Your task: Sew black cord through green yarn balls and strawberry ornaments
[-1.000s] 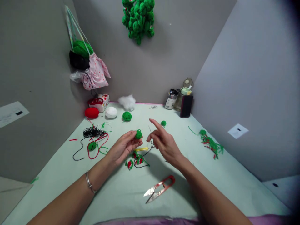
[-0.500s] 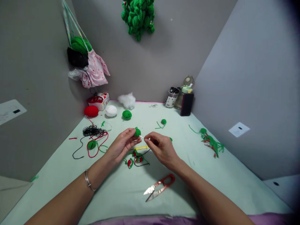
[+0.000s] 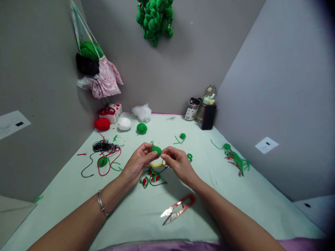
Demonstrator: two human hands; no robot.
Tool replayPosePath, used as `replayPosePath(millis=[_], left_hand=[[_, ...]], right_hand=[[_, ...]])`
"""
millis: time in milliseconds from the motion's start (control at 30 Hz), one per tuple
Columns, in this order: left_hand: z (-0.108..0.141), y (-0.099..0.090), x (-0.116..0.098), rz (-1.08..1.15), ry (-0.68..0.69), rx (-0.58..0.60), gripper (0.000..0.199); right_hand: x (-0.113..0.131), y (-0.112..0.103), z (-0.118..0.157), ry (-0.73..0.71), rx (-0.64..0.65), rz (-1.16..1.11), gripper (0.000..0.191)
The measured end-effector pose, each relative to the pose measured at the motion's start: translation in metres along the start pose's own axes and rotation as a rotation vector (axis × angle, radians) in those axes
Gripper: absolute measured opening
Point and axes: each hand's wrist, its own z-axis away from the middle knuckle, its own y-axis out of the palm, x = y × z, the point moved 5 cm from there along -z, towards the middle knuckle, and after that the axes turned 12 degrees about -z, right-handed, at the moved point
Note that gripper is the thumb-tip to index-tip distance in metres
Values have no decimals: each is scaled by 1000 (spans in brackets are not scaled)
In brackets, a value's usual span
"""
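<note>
My left hand is closed around a small green crocheted piece, with a green loop standing up from its top. Against the piece's right side, my right hand pinches a thin needle, mostly hidden by the fingers. Black thread curves below the right fingers. Under my hands lie small red and green crocheted pieces and a yellow stick-like tool. Thread snips with red handles rest nearer to me, their blades apart.
Tangled black yarn and red yarn lie to the left. Behind are red, white and green balls and white stuffing. Green yarn scraps lie right. A phone stands at the back right.
The green piece has turned in my left hand, and its side now faces me. My right fingers have closed in on it, so the needle shows less.
</note>
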Motion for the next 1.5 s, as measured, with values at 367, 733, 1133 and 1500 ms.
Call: replayPosePath(millis=[367, 733, 1133, 1500], left_hand=[[-1, -4, -7, -18, 59, 12, 26], [3, 2, -9, -102, 118, 0, 33], [4, -1, -18, -208, 234, -90, 28], [11, 5, -23, -261, 293, -37, 33]], right_hand=[[-12, -1, -3, 233, 89, -400, 32], [-17, 5, -2, 198, 66, -493, 34], [-3, 2, -3, 70, 151, -243, 21], [0, 1, -1, 51, 117, -251, 23]])
